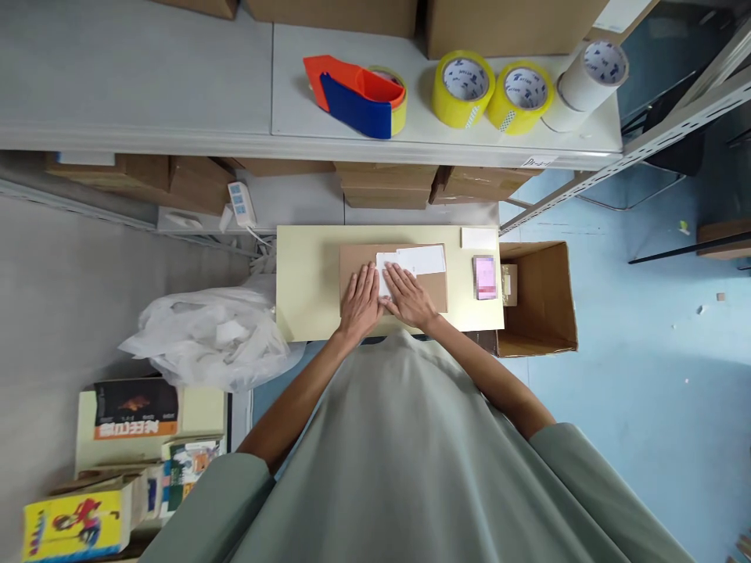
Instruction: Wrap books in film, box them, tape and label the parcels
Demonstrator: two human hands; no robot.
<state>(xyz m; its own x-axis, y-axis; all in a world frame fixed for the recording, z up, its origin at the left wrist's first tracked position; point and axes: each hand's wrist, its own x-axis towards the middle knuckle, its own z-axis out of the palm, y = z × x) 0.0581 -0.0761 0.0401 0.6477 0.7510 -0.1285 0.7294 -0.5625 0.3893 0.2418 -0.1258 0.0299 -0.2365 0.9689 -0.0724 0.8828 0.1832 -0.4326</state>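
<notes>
A flat brown cardboard package [357, 256] lies on the pale yellow table [308, 281] in front of me. White paper labels [423, 259] cover part of its upper right side. My left hand [361, 301] lies flat on the cardboard at the labels' left edge, fingers stretched forward. My right hand [409, 295] presses flat over the labels, with its fingers extended and slightly apart. The thumbs meet or nearly meet between the hands. Neither hand grips anything, and the part of the labels under my right hand is hidden.
A phone [485, 277] and a white slip [478, 238] lie at the table's right. Beside it stands an open carton [540, 340] with a small box inside. A tape dispenser [357, 98] and yellow tape rolls [463, 87] sit on the shelf. A plastic bag [205, 332] hangs left, above books [79, 520].
</notes>
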